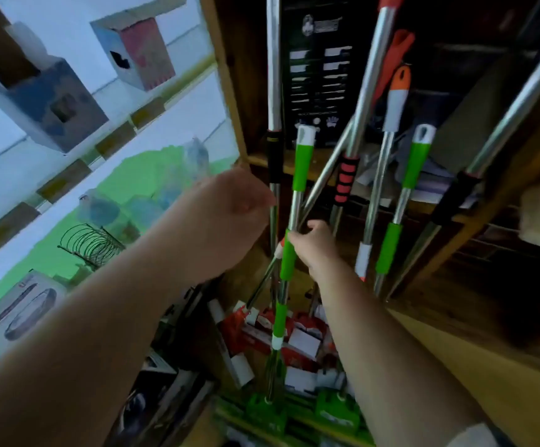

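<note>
Several mop handles lean against a dark wooden shelf unit. My right hand (314, 243) grips a steel handle with green grip sleeves (302, 169) about halfway up, fingers curled round the pole. My left hand (230, 217) is raised just left of it, beside a steel pole with a black grip (274, 156); its fingers are curled, and whether they touch that pole is hidden. The green mop's base (267, 414) stands low at the bottom of the view.
More handles stand to the right: one with a red ribbed grip (346, 179), a second green one (417, 166), an orange-tipped one (397, 95), a black-gripped one (456, 195). Red and white packages (262, 330) lie on the floor. Boxes (46, 101) and a wire rack (91, 243) sit on left shelves.
</note>
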Available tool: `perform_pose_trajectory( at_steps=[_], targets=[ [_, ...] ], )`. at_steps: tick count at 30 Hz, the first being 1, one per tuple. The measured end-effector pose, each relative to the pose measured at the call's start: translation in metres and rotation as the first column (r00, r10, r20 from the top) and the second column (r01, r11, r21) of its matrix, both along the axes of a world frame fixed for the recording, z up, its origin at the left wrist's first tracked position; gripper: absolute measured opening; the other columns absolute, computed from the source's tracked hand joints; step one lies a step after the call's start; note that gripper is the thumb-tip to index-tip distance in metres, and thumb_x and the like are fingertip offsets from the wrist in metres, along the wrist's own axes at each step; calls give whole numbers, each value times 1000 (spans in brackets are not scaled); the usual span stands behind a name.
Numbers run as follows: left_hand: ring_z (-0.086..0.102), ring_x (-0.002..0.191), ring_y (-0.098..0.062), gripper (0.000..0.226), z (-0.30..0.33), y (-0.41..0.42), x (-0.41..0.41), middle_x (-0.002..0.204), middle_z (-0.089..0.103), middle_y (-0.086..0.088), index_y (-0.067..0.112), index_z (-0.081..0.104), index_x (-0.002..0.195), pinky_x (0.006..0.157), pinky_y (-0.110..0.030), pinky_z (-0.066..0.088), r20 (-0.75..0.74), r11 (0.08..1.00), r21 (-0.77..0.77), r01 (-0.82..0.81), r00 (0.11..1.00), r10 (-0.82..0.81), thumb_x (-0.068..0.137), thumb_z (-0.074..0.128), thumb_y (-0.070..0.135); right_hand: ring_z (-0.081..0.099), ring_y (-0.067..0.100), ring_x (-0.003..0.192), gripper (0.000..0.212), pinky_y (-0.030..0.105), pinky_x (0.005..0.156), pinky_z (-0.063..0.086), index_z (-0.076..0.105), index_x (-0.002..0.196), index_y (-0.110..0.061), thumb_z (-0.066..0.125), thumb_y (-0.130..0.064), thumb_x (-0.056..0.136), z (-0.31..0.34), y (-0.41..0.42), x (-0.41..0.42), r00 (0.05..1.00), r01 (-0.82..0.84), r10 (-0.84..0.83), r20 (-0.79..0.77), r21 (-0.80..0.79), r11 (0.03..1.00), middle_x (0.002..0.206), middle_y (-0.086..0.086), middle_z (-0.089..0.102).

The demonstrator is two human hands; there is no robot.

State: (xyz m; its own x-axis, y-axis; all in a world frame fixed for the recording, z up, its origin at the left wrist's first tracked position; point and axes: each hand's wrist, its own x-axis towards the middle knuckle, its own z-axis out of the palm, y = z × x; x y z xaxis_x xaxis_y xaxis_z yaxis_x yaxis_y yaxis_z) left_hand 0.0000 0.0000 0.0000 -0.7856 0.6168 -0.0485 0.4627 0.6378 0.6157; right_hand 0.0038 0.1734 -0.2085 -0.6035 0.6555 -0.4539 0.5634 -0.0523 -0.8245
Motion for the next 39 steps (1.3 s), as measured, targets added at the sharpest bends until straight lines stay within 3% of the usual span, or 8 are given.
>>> perform_pose_trajectory(
  at_steps=[2,5,8,13,22,26,33,39],
  targets=[
    [63,80,6,19,-21,-21,-16,99,71,20,42,68,91,66,-22,46,4,1000,6,-12,1000,12,94,57,28,58,24,97,70,34,77,46,34,151,-12,69,-31,93,-26,-12,-21,994,75,-73,76,-25,997,140,12,54],
    [62,70,9,18,-51,-45,-38,98,71,20,42,69,94,63,-24,47,21,1000,-9,-26,999,26,92,57,28,58,38,119,67,42,91,49,40,140,-6,73,-36,90,-66,-21,-47,980,126,-119,160,-34,991,139,18,55],
    [66,77,-6,21,-66,-56,-59,98,72,16,43,69,97,68,-29,53,19,999,-17,-47,999,47,92,57,27,62,39,114,58,43,89,52,48,129,-5,73,-38,89,-84,-21,-66,968,164,-170,185,49,985,130,17,61],
    [64,80,-1,19,-78,-64,-79,94,71,18,40,71,96,67,-21,47,65,1000,-9,4,998,-4,92,59,25,63,39,114,51,44,94,52,53,127,-4,68,-38,92,-95,-20,-68,950,173,-204,238,147,974,128,17,63],
    [63,80,6,21,-69,-67,-83,87,67,24,46,64,84,62,-7,40,105,996,23,88,990,-90,91,57,27,67,24,80,38,36,69,55,62,111,-20,68,-47,85,-76,-57,-38,969,223,-225,102,28,974,93,3,69],
    [61,73,8,17,-70,-68,-70,91,68,18,42,65,101,61,-17,42,194,989,24,144,970,-146,91,53,35,60,15,56,16,30,50,46,53,96,-30,62,-43,93,-67,-99,2,964,265,-262,-39,69,962,72,0,60],
    [58,87,15,29,-65,-61,-25,99,62,24,42,49,127,61,-2,41,254,955,54,291,921,-295,98,53,46,48,0,35,9,13,33,32,56,90,-31,65,-29,90,-17,-143,64,908,407,-396,-136,67,911,54,-4,50],
    [53,131,-9,53,-42,-47,25,136,61,12,31,36,154,80,-10,35,232,896,75,438,866,-442,103,50,38,56,6,60,17,22,56,45,49,85,-39,57,-51,75,60,-149,100,888,393,-355,-292,84,916,71,-10,59]
  ],
)
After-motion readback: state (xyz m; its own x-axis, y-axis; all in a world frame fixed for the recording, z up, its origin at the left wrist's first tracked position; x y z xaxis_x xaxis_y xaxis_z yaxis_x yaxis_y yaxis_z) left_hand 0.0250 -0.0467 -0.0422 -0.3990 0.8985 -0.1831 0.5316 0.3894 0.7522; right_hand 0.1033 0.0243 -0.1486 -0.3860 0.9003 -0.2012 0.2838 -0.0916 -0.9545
